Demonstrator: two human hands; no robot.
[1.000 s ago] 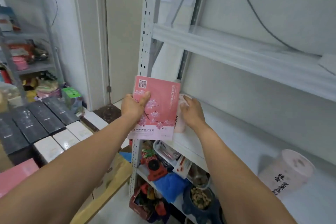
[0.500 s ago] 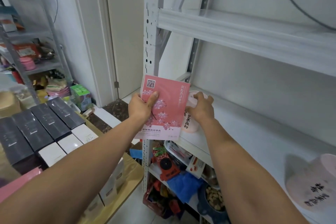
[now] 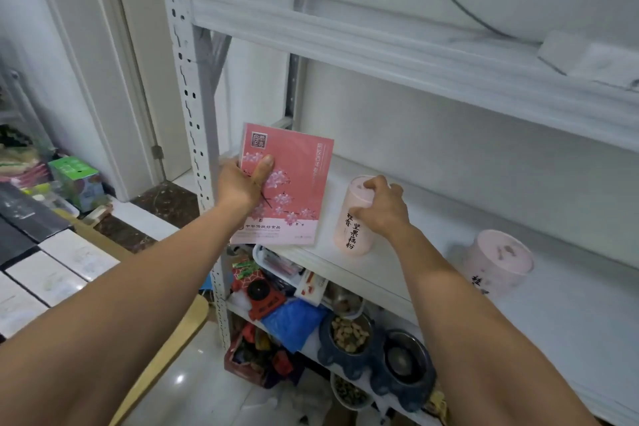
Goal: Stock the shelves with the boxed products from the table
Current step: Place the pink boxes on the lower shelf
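**Canister slid aside, box next in line**

Fingers [image 3: 372, 185] of the right hand [image 3: 380, 209] curl over the top of the pink canister [image 3: 351, 232]. It has moved rightward along the shelf [image 3: 449, 197] in the last half second, out from behind the pink box [image 3: 294, 183]. The left hand [image 3: 242, 185] pinches that box upright at the shelf's left front edge. The gap probably makes room to seat it. More boxes [image 3: 58, 263] wait on the desk [image 3: 166, 353].

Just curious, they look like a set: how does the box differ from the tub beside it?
The box is flat and rectangular with blossom art; the tub is round with black lettering. The left hand holds the box upright; the right hand grips the tub on the shelf. Both are pink.
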